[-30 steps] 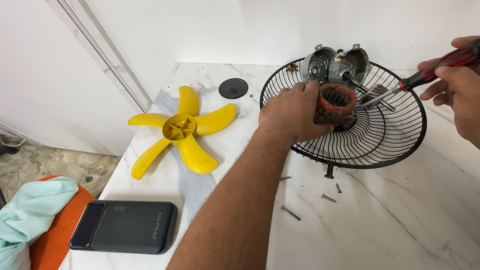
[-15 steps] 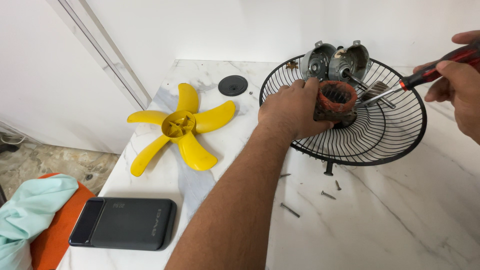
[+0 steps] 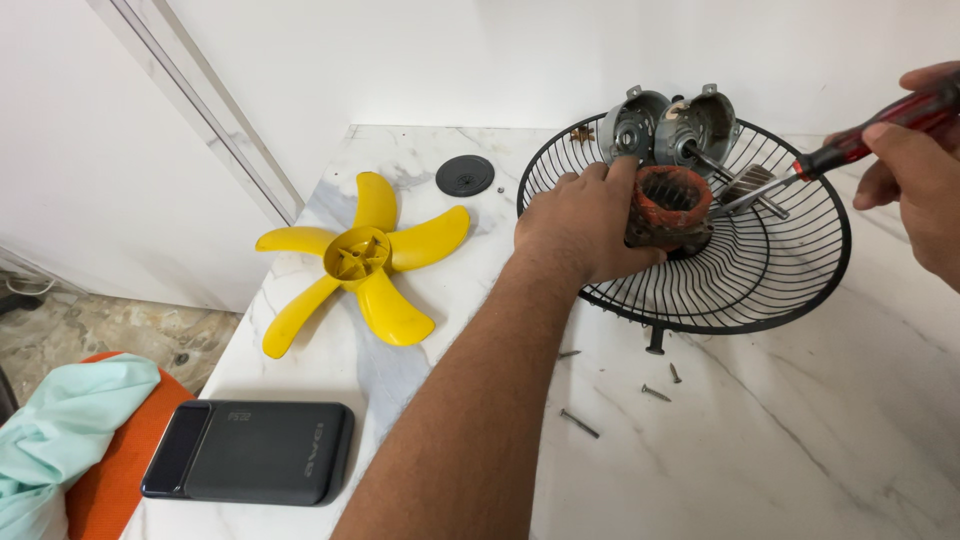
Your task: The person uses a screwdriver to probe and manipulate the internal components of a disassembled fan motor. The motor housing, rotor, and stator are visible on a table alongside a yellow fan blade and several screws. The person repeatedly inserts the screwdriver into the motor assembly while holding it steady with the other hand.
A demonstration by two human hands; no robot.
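My left hand (image 3: 580,225) grips a rusty reddish-brown motor winding (image 3: 672,205) that sits in a black wire fan guard (image 3: 790,290) on a white marble table. Behind it lie two grey metal motor housing halves (image 3: 670,125), one with a shaft sticking out. My right hand (image 3: 915,165) holds a screwdriver with a red and black handle (image 3: 880,125); its metal shank points left and its tip rests at the winding's right edge.
A yellow five-blade fan propeller (image 3: 360,260) lies to the left, with a round black cap (image 3: 465,175) behind it. Loose screws (image 3: 655,392) lie in front of the guard. A dark power bank (image 3: 250,452) sits near the table's front left corner. An orange seat with mint cloth (image 3: 60,440) is at left.
The right hand with the screwdriver has shifted slightly, keeping its tip at the winding. The left hand stays on the winding.
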